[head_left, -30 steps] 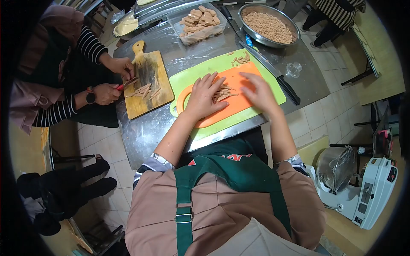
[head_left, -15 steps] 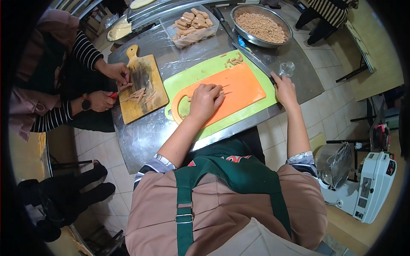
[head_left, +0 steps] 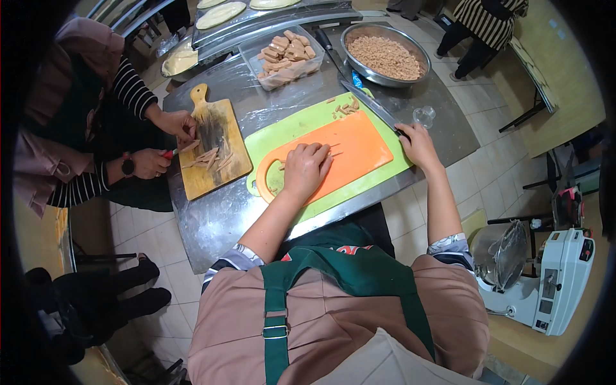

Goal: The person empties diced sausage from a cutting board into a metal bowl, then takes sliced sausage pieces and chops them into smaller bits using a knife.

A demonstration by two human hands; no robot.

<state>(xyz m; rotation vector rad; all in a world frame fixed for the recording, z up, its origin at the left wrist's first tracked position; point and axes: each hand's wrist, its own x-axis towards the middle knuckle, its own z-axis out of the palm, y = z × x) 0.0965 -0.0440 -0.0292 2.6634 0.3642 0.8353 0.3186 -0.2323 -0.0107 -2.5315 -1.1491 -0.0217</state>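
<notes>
My left hand (head_left: pixel 305 168) rests with curled fingers on thin sausage strips (head_left: pixel 335 149) on the orange cutting board (head_left: pixel 362 151). The palm hides most of them. My right hand (head_left: pixel 418 146) grips the black handle of a long knife (head_left: pixel 378 108). Its blade points up and left, lying across the upper right edge of the green cutting board (head_left: pixel 282 133) beneath the orange one. Small sausage pieces (head_left: pixel 346 108) lie at the top of the green board.
A co-worker's hands (head_left: pixel 154 160) cut strips on a wooden board (head_left: pixel 234 141) at left. Behind are a plastic container (head_left: pixel 273 80) of sausage chunks, a metal bowl (head_left: pixel 356 67) of chopped pieces and a second knife (head_left: pixel 327 42). A small clear cup (head_left: pixel 423 117) stands at right.
The view has tilted, so the table appears slightly lower. My right hand has shifted a little farther onto the knife handle. My left hand stays on the strips.
</notes>
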